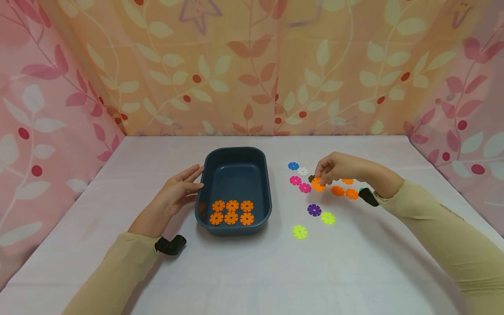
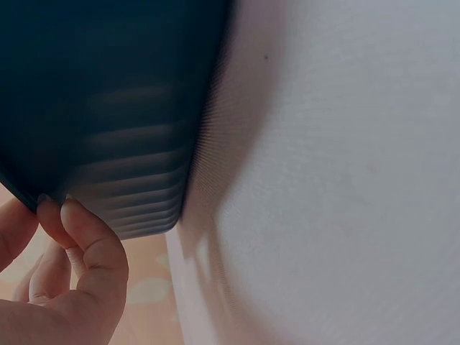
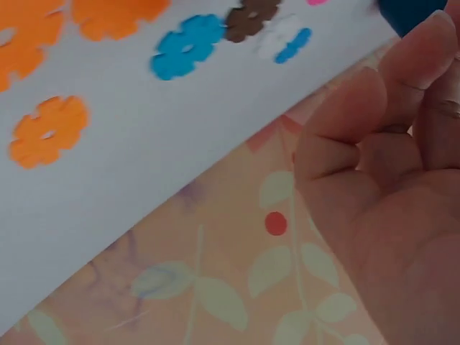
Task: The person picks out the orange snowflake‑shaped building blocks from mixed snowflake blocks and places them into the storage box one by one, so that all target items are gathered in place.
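Right hand (image 1: 332, 168) is over the loose cluster of flower-shaped discs on the tabletop (image 1: 252, 271), fingertips curled down and pinching an orange disc (image 1: 318, 185) at the cluster's left-centre. Whether that disc is lifted or flat on the cloth, cannot tell from the head view; the right wrist view shows only bent fingers and blurred discs beyond them.

Key relation: the dark blue tray (image 1: 204, 210) lies to the left of that hand, well apart, with pink discs (image 1: 300, 184) and a bare strip of tabletop between. Tray's long axis runs away from the person; six orange discs (image 1: 231, 212) sit in two rows of three at its near end, far end bare.

Left hand (image 1: 177, 192) is the nearer one to the tray: fingers straight, tips touching the tray's left outer wall, nothing gripped. Left wrist view confirms fingertips against the ribbed wall.

More orange discs (image 1: 344, 191) lie just right of the pinched one, under the right wrist.
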